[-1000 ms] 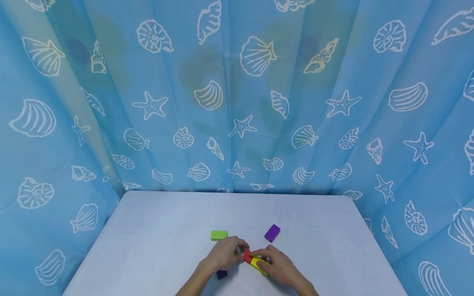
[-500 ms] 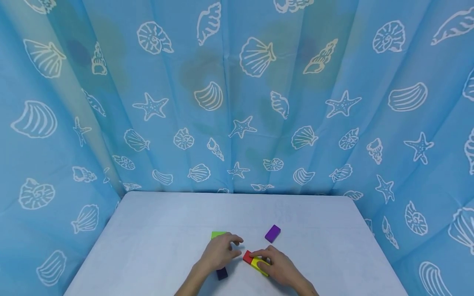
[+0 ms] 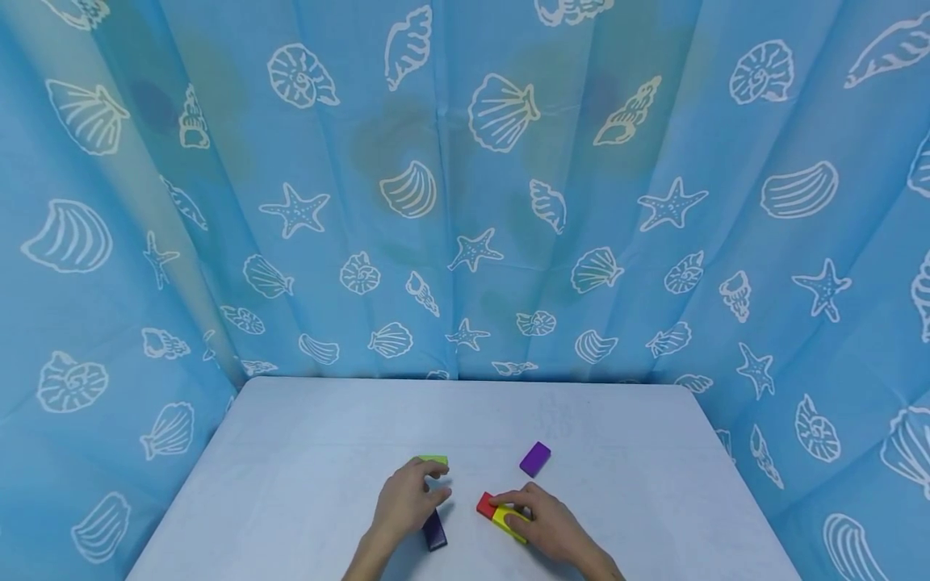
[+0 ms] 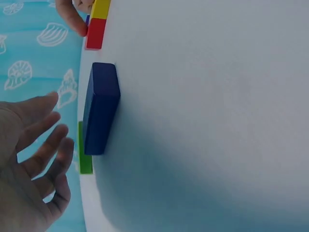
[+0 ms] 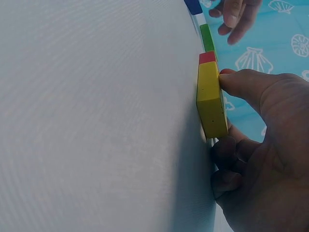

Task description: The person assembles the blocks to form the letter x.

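Note:
My right hand (image 3: 550, 523) grips a yellow block (image 5: 208, 84), with the thumb on its side and the other fingers curled round it. A red block (image 3: 485, 506) sits end to end with the yellow one, and my index fingertip reaches over to it. My left hand (image 3: 408, 496) hovers, fingers loosely bent and holding nothing. Just beside it on the table lies a dark blue block (image 4: 101, 106). A green block (image 3: 436, 459) is partly hidden behind the left hand in the head view.
A purple block (image 3: 535, 458) lies farther back, beyond the right hand. The white-covered table (image 3: 327, 436) ends at a blue shell-print curtain (image 3: 450, 202) at the back and both sides.
My left hand has drawn away from the red block and moved left, over toward the dark blue block, its fingers loosening. The right hand stays on the yellow block.

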`<action>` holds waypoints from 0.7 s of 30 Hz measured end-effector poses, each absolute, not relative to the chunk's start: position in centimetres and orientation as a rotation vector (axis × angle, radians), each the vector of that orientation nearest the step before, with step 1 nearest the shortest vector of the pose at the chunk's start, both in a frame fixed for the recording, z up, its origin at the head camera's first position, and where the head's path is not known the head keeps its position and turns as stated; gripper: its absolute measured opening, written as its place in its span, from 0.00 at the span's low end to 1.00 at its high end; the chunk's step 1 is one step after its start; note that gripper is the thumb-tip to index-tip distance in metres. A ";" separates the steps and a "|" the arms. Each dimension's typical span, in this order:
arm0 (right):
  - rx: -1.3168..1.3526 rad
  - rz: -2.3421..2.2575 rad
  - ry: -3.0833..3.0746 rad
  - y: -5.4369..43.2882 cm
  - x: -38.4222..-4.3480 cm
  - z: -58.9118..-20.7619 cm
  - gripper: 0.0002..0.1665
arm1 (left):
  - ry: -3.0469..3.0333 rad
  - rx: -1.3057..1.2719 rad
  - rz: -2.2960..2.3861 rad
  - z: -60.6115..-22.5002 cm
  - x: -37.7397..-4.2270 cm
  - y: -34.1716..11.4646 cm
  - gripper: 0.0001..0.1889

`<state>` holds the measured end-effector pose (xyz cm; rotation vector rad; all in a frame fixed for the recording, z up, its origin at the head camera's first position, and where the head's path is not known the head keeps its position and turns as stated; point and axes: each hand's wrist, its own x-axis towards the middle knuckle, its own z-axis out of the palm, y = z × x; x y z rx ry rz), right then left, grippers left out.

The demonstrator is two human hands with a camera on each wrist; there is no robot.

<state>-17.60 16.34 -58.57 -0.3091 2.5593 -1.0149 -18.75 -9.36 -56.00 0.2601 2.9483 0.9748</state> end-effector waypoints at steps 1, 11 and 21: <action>-0.304 -1.017 2.558 16.3 -17.6 -58.5 0.17 | 2.954 0.237 0.979 -56.1 -18.7 -9.5 0.16; -0.292 -1.010 2.562 16.3 -17.6 -58.4 0.17 | 2.992 0.109 0.925 -56.6 -18.0 -10.8 0.20; -0.288 -1.025 2.547 16.3 -17.7 -58.7 0.17 | 2.914 0.081 0.880 -57.0 -17.8 -11.0 0.21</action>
